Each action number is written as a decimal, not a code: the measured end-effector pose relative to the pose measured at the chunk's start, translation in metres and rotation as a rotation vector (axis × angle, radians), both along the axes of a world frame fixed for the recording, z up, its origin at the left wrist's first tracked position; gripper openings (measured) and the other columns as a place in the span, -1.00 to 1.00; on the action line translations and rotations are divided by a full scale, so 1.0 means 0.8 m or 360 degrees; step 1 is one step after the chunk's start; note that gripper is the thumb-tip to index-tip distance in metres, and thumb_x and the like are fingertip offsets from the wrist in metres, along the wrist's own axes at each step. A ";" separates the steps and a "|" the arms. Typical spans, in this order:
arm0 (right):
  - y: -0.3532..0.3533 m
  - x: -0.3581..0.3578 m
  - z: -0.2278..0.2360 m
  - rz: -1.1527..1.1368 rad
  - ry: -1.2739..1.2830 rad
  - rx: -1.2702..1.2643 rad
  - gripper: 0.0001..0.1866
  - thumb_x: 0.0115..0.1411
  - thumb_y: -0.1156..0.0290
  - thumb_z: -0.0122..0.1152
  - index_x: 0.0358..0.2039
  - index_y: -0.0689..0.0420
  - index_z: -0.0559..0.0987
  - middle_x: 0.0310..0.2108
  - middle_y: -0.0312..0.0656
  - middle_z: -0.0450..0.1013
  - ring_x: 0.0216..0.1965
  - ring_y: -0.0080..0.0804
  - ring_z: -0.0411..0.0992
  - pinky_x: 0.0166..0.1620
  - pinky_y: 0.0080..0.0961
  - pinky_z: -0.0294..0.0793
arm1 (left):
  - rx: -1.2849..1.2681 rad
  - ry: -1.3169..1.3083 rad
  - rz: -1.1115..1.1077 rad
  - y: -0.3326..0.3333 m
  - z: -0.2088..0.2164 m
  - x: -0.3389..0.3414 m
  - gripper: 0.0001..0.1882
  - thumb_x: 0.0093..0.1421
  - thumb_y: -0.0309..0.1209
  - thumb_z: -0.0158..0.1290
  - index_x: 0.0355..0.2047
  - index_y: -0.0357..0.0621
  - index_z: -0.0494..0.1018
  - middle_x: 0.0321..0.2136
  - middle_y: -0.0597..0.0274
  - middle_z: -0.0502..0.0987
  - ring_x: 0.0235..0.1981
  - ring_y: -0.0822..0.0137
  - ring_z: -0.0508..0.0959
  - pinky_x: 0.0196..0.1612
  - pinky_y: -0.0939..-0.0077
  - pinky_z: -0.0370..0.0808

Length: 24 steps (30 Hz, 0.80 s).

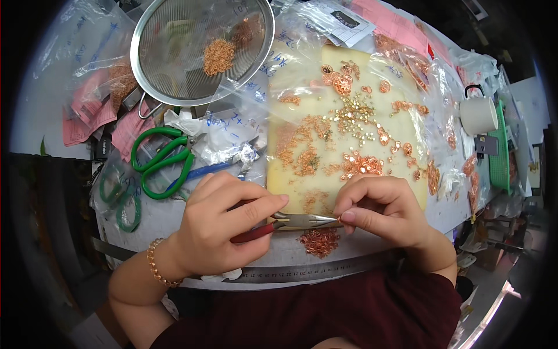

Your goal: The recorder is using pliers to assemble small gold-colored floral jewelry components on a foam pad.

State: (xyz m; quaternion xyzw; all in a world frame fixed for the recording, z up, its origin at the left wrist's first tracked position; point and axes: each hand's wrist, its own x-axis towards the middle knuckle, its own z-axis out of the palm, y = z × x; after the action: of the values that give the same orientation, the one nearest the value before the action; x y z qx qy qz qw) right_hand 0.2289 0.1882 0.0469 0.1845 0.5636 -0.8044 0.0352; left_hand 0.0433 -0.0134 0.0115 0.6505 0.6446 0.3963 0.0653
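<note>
My left hand (218, 221) is closed round a pair of pliers (299, 220) with red handles and slim metal jaws. Those jaws point right and reach the fingertips of my right hand (383, 206). There, thumb and forefinger pinch a small copper-coloured piece (339, 220) at the jaw tips, its shape too small to make out. Just beyond both hands lies a pale yellow pad (279, 185) scattered with copper-coloured findings (361, 166), small rings (307, 160) and gold-coloured bits (356, 110). A reddish heap of tiny rings (319, 241) sits on the table below the pliers.
A mesh strainer (174, 58) holding tiny rings stands at the far left. Nearer are green-handled scissors (186, 168) among plastic bags (232, 122). At right are a white mug (479, 115) and a green basket (500, 151). A steel ruler (308, 272) runs along the front edge.
</note>
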 end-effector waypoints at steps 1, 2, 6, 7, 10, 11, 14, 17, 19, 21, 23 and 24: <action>0.000 0.001 -0.001 -0.0006 0.0003 -0.0004 -0.93 0.24 0.69 0.19 -0.26 0.35 0.58 -0.28 -0.14 0.49 -0.38 -0.53 0.49 -0.29 -0.64 0.48 | -0.0053 -0.0067 0.0020 0.000 0.002 0.000 -0.48 -0.28 -0.58 0.25 -0.16 -0.16 0.63 -0.33 0.20 0.60 -0.38 0.20 0.56 -0.30 0.37 0.46; 0.000 0.001 -0.002 0.0004 0.0030 0.0024 -0.94 0.24 0.69 0.19 -0.26 0.35 0.57 -0.29 -0.15 0.49 -0.38 -0.54 0.49 -0.30 -0.65 0.48 | -0.0058 -0.0065 0.0014 0.001 0.003 0.001 -0.48 -0.28 -0.58 0.25 -0.16 -0.16 0.63 -0.33 0.20 0.60 -0.38 0.20 0.56 -0.30 0.37 0.46; 0.000 0.003 -0.005 0.0006 0.0064 0.0044 -0.95 0.26 0.67 0.18 -0.27 0.34 0.57 -0.29 -0.18 0.48 -0.37 -0.57 0.49 -0.31 -0.66 0.47 | -0.0160 -0.0166 -0.0002 0.002 0.006 0.003 -0.47 -0.26 -0.63 0.24 -0.14 -0.18 0.63 -0.33 0.17 0.61 -0.37 0.18 0.56 -0.29 0.37 0.49; 0.000 0.003 -0.005 0.0003 0.0063 0.0039 -0.95 0.26 0.67 0.18 -0.27 0.34 0.57 -0.29 -0.18 0.48 -0.37 -0.57 0.49 -0.31 -0.66 0.47 | -0.0182 -0.0186 0.0004 0.002 0.006 0.003 -0.46 -0.26 -0.64 0.24 -0.14 -0.17 0.63 -0.33 0.17 0.61 -0.36 0.18 0.56 -0.29 0.37 0.49; -0.001 0.003 -0.007 0.0027 0.0098 0.0142 -0.96 0.25 0.66 0.18 -0.28 0.33 0.57 -0.30 -0.19 0.47 -0.39 -0.59 0.48 -0.33 -0.67 0.46 | -0.0164 -0.0182 -0.0003 0.002 0.001 0.003 -0.50 -0.20 -0.55 0.26 -0.13 -0.14 0.62 -0.33 0.22 0.58 -0.40 0.20 0.50 -0.28 0.38 0.45; -0.001 0.003 -0.008 0.0033 0.0103 0.0201 -0.96 0.26 0.66 0.19 -0.28 0.33 0.57 -0.31 -0.19 0.47 -0.39 -0.60 0.47 -0.33 -0.68 0.46 | -0.0168 -0.0185 -0.0005 0.002 0.000 0.003 -0.50 -0.20 -0.55 0.26 -0.13 -0.14 0.62 -0.33 0.22 0.58 -0.40 0.20 0.50 -0.28 0.38 0.45; 0.000 0.003 -0.010 0.0062 0.0115 0.0343 -0.96 0.26 0.65 0.19 -0.28 0.32 0.57 -0.31 -0.20 0.47 -0.40 -0.62 0.47 -0.34 -0.69 0.45 | -0.0185 -0.0184 -0.0019 0.002 0.000 0.003 -0.50 -0.19 -0.55 0.26 -0.12 -0.14 0.62 -0.32 0.23 0.58 -0.40 0.20 0.50 -0.28 0.38 0.45; 0.000 0.002 -0.008 0.0100 0.0139 0.0499 -0.97 0.26 0.64 0.19 -0.29 0.32 0.57 -0.32 -0.21 0.46 -0.41 -0.63 0.46 -0.36 -0.69 0.44 | -0.0205 -0.0192 -0.0015 0.001 0.000 0.003 -0.50 -0.19 -0.54 0.27 -0.11 -0.13 0.62 -0.32 0.23 0.58 -0.40 0.20 0.50 -0.28 0.38 0.45; 0.000 0.002 -0.008 0.0113 0.0153 0.0572 -0.97 0.25 0.64 0.19 -0.29 0.32 0.57 -0.32 -0.21 0.46 -0.41 -0.63 0.45 -0.36 -0.70 0.42 | -0.0206 -0.0189 -0.0018 0.001 0.000 0.003 -0.49 -0.19 -0.54 0.26 -0.10 -0.13 0.62 -0.32 0.23 0.58 -0.40 0.21 0.50 -0.27 0.37 0.44; 0.000 0.002 -0.008 0.0122 0.0213 0.0682 -0.97 0.23 0.64 0.21 -0.30 0.31 0.57 -0.34 -0.23 0.47 -0.42 -0.64 0.42 -0.37 -0.69 0.38 | -0.0203 -0.0189 -0.0015 0.001 0.000 0.004 -0.49 -0.18 -0.54 0.26 -0.10 -0.13 0.62 -0.32 0.24 0.58 -0.40 0.21 0.50 -0.27 0.38 0.44; 0.000 0.000 -0.008 0.0128 0.0262 0.0779 -0.96 0.22 0.64 0.22 -0.31 0.30 0.57 -0.34 -0.24 0.47 -0.41 -0.63 0.41 -0.37 -0.68 0.36 | -0.0204 -0.0190 -0.0008 0.001 0.000 0.004 -0.49 -0.18 -0.54 0.26 -0.10 -0.13 0.62 -0.32 0.24 0.58 -0.40 0.21 0.50 -0.27 0.38 0.44; 0.001 0.000 -0.009 0.0133 0.0313 0.0877 -0.95 0.20 0.64 0.23 -0.31 0.29 0.57 -0.35 -0.24 0.47 -0.41 -0.63 0.40 -0.37 -0.68 0.35 | -0.0207 -0.0188 -0.0007 0.001 0.000 0.004 -0.49 -0.18 -0.54 0.26 -0.10 -0.13 0.62 -0.31 0.24 0.58 -0.40 0.22 0.50 -0.27 0.38 0.44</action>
State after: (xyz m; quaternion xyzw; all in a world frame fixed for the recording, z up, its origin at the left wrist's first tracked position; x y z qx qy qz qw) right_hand 0.2289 0.1887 0.0399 0.0850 0.7685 -0.6330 -0.0379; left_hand 0.0463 -0.0124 0.0111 0.6219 0.6625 0.3911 0.1462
